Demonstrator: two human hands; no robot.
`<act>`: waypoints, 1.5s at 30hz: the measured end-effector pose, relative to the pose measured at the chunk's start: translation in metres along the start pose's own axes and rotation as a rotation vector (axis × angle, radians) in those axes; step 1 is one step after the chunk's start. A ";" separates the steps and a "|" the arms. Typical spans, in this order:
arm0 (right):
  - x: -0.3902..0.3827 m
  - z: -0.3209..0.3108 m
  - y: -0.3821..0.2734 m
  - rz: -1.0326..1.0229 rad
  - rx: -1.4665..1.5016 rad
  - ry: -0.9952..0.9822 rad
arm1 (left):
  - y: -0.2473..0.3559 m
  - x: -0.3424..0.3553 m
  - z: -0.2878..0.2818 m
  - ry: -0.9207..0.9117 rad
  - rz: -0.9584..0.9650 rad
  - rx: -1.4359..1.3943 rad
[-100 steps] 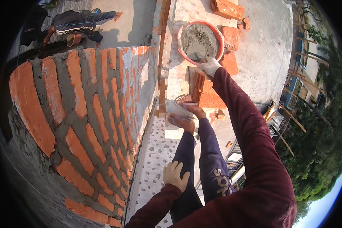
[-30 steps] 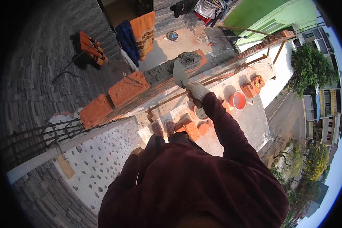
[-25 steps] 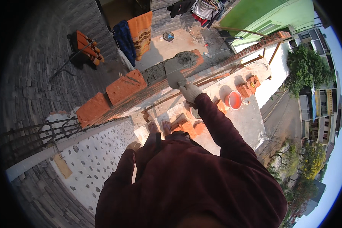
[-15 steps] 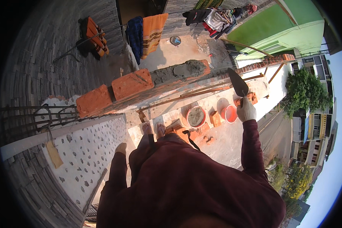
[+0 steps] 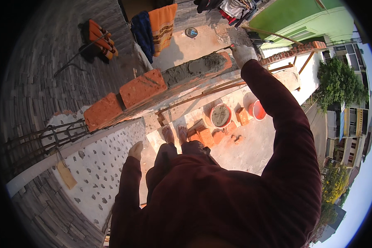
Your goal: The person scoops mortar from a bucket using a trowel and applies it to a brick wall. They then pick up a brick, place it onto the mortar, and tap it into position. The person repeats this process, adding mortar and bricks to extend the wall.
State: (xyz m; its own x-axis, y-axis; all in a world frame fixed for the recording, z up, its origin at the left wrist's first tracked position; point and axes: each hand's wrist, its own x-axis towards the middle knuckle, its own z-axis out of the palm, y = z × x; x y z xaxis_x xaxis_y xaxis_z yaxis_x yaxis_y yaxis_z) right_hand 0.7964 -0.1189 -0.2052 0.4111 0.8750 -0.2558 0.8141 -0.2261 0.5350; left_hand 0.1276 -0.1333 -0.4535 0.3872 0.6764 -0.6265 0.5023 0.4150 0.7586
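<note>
My right hand [image 5: 244, 55], in a pale glove, grips a trowel [image 5: 224, 48] above the far right end of the brick wall. The blade shows nearly edge-on, near the end of a bed of grey mortar [image 5: 194, 69] on the wall top. Left of that bed, two orange bricks [image 5: 142, 88] sit along the wall with a dark gap between them. My left hand [image 5: 135, 150] hangs low at my left side, away from the wall. Its fingers look loosely extended, and nothing shows in them.
On the floor beyond my feet stand a bucket of mortar [image 5: 220, 115] and a red bucket [image 5: 258, 110], with loose bricks [image 5: 204, 135] nearby. Steel bars [image 5: 49, 134] jut out at the wall's left end. Towels [image 5: 162, 29] hang behind the wall. Wooden battens [image 5: 223, 87] run along its near side.
My right hand has swung up and left with the trowel, from above the buckets to the wall's end. The trowel blade has turned from face-on to nearly edge-on. My left hand stays low.
</note>
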 end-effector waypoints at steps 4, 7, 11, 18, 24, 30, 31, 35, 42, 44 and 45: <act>-0.030 0.014 0.043 0.175 -0.034 0.105 | -0.077 -0.007 -0.015 0.019 -0.271 -0.044; -0.100 0.011 0.070 0.324 0.282 0.062 | -0.116 -0.013 -0.023 0.050 -0.430 0.070; -0.213 0.071 0.047 0.603 1.236 -0.097 | -0.146 0.002 -0.044 -0.024 -0.678 0.133; -0.189 0.133 -0.197 0.879 2.805 -0.170 | -0.012 0.000 0.006 -0.257 -0.188 0.374; -0.092 0.112 -0.315 0.783 3.135 -0.002 | 0.048 0.021 0.090 -0.363 -0.179 0.560; -0.152 0.121 -0.391 0.548 3.023 -0.139 | -0.020 0.037 0.132 -0.740 -0.154 1.008; -0.170 0.141 -0.403 0.543 3.039 -0.142 | -0.030 0.030 0.137 -0.698 -0.067 1.056; -0.246 0.264 -0.359 0.801 2.373 -0.348 | -0.019 0.033 0.164 -0.728 0.103 1.288; -0.276 0.510 -0.226 0.826 0.828 -0.715 | -0.030 0.048 0.180 -0.729 0.317 1.451; -0.251 0.549 -0.208 0.898 0.688 -0.734 | -0.030 0.056 0.185 -0.738 0.324 1.439; -0.240 0.575 -0.206 1.008 0.741 -0.752 | -0.029 0.058 0.183 -0.761 0.325 1.438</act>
State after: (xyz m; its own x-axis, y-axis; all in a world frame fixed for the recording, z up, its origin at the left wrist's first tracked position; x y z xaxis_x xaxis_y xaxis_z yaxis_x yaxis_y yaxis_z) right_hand 0.7661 -0.5291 -0.7172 0.8471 -0.1575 -0.5075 -0.0181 -0.9631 0.2686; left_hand 0.2770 -0.2170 -0.5448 0.6588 0.0042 -0.7523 0.4195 -0.8321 0.3627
